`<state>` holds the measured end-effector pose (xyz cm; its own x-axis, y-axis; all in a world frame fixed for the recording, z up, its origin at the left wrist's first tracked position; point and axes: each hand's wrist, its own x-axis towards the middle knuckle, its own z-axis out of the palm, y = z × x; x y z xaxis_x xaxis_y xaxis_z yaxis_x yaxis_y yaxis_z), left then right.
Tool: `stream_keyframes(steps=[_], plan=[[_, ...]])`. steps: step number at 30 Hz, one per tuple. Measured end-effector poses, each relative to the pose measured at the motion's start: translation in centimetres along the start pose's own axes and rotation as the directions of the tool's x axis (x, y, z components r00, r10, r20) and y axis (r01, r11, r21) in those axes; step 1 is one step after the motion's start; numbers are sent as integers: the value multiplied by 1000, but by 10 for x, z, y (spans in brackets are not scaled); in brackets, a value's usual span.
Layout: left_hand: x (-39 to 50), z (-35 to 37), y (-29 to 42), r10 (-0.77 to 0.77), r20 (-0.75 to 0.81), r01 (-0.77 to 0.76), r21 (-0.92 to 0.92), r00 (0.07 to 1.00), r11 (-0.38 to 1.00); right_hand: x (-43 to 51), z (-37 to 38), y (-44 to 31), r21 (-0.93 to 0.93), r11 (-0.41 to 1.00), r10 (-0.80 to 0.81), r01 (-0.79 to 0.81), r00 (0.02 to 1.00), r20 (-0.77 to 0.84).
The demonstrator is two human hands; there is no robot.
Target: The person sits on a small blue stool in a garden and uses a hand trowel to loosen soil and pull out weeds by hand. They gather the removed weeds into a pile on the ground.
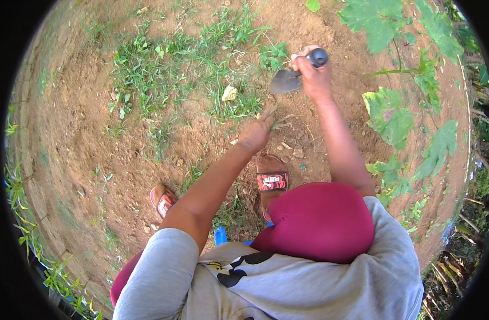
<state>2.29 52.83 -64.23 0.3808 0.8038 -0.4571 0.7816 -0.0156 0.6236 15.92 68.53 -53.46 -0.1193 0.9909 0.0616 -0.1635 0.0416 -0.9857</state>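
My right hand (314, 78) is closed around the dark handle of a hand trowel (285, 82). The trowel's grey metal blade points left, over bare soil beside the edge of a patch of grass and weeds (180, 60). Lower and to the left, my left hand (258, 130) is low over the soil, its fingers around a small tuft of pulled grass (279, 122) with pale roots. A pale yellowish stone or clod (229, 93) lies in the grass above my left hand. A small leafy weed (273, 55) grows just left of my right hand.
Broad-leaved plants (388, 116) stand on the right. Small stones (297, 151) lie on the soil ahead of my sandalled foot (271, 180); my other foot (163, 201) is further left. Part of a blue seat (220, 236) shows beneath me. Dry stalks lie at the far right edge.
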Motion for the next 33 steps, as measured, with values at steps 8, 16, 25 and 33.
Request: stream_keyframes(steps=[8,16,25,33], plan=[[10,-20,-70,-192,-110,220,399,975,890,-3,6,39,-239,965,85,-109,991,-105],[-4,-6,-58,-332,-223,343,12,916,939,108,26,7,290,943,193,-165,979,-69],[-8,-14,-54,-322,-105,336,170,941,926,76,62,94,100,904,426,-417,899,-102],[-9,-16,-53,-321,-142,339,133,936,931,80,70,85,9,952,304,-305,946,-111]])
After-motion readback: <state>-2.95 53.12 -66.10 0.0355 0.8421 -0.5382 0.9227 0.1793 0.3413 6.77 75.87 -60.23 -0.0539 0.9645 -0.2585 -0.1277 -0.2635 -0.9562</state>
